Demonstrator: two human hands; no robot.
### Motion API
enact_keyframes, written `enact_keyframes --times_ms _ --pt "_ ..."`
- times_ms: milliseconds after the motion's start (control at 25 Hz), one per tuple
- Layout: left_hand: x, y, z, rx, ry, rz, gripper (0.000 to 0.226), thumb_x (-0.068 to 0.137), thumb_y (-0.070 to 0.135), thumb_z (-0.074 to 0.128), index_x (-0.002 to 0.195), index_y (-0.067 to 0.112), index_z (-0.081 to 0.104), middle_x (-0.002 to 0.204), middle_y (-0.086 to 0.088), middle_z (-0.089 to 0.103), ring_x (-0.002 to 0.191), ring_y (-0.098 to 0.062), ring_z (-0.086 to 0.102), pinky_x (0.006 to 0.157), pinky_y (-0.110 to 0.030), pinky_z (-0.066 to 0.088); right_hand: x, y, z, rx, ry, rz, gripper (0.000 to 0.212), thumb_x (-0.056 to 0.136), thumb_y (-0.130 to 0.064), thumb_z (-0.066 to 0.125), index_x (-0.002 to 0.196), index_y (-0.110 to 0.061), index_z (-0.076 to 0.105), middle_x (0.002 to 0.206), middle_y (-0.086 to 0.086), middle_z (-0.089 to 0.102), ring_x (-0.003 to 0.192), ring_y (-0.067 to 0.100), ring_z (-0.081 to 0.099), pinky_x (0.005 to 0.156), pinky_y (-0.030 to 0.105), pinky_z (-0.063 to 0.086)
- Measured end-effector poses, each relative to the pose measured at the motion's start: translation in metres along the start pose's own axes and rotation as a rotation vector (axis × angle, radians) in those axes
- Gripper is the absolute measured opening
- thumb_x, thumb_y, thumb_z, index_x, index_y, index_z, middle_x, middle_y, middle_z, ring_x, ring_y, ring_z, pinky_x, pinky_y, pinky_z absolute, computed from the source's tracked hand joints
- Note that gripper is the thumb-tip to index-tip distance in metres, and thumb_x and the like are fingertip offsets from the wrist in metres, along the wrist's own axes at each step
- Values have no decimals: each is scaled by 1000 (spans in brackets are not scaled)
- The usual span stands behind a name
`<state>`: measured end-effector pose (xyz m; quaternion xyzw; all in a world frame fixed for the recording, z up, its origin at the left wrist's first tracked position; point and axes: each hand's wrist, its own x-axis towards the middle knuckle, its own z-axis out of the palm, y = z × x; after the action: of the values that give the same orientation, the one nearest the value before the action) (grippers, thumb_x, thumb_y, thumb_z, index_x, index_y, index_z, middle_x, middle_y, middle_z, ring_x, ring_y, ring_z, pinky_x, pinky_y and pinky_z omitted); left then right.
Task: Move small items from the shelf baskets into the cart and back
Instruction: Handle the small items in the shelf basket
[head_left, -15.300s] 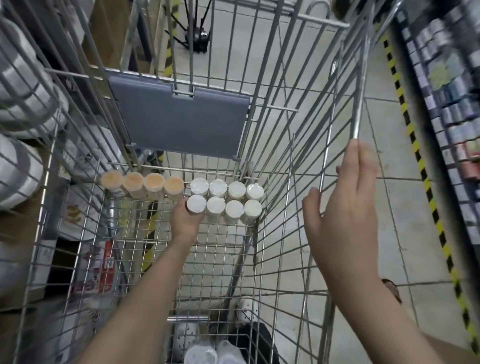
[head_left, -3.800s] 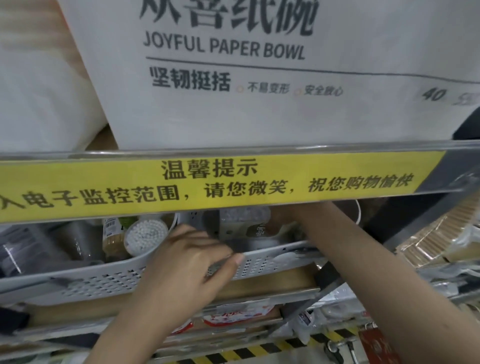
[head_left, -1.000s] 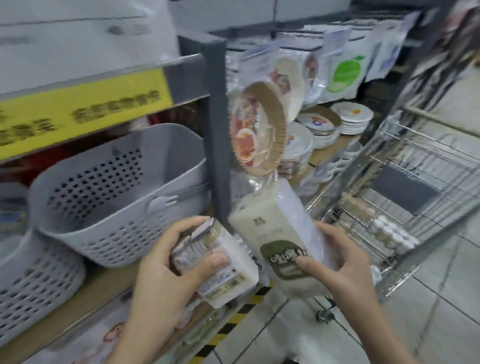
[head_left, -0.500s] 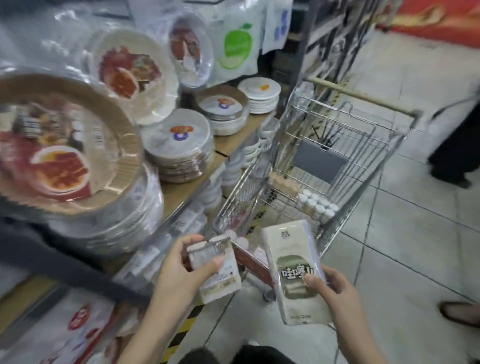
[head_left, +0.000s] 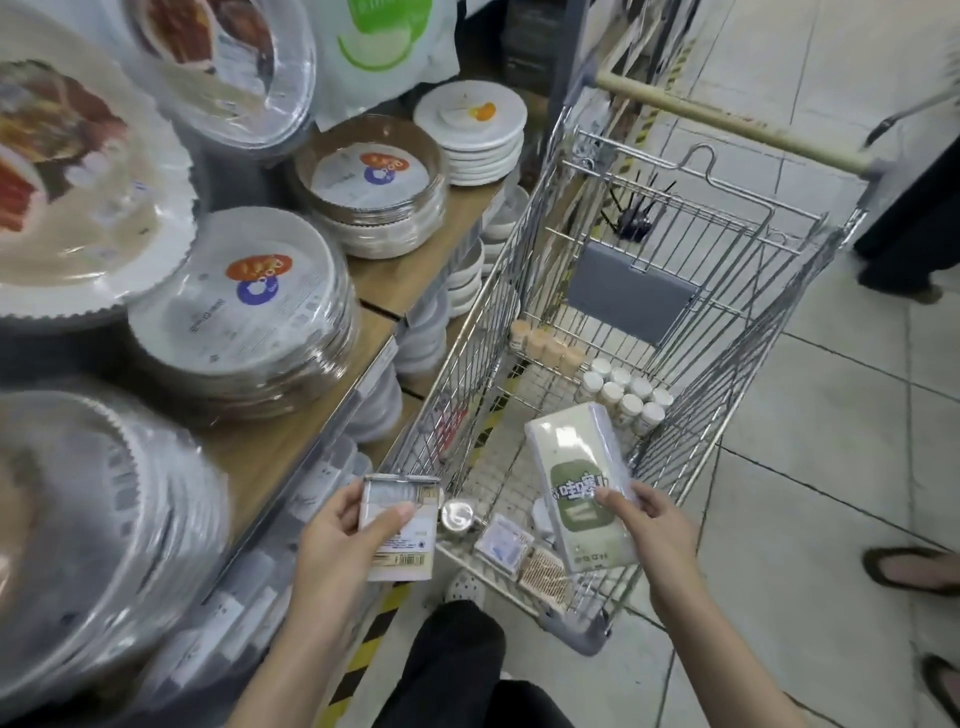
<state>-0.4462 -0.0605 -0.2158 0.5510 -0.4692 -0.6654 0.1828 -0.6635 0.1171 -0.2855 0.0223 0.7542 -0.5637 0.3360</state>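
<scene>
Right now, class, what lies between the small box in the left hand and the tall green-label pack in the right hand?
In the head view, a round metal tin inside the cart's near end lies between the small box and the pack.

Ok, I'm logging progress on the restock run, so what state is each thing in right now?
left hand: holds small box, beside cart
right hand: holds green-labelled pack above cart
cart: partly loaded
white-capped bottles: upright in cart
tan-capped bottles: upright in a row

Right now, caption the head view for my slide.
Both hands carry packs, left hand and right hand, toward the shopping cart.
</scene>
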Motion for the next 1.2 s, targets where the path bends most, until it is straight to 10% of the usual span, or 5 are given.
enact_keyframes --times_ms 400,680,1200 --pt "141 1 56 89 -95 -40 35 75 7 74 106 15 59 93 -3 72 73 -17 71 52 -21 53 157 53 112 96 -34 393 48 79 -27 74 114 1 58 94 14 69 68 25 67 49 24 50" --pt "197 -46 68 83 -124 -108 55 60 29 80 110 25 60 103 1 71 95 -26 67 86 -52 53 218 107 170 129 -52 509 59 78 -36 73 119 2 52 109 18 64 88 31 66 67 35 55" --pt "217 -86 60 115 -244 -111 49 66 11 82 106 25 59 93 9 73 82 -8 70 64 -20 53 268 147 219 124 -90 588 45 89 -32 64 120 -2 50 115 17 61 85 27 65 51 27 53"
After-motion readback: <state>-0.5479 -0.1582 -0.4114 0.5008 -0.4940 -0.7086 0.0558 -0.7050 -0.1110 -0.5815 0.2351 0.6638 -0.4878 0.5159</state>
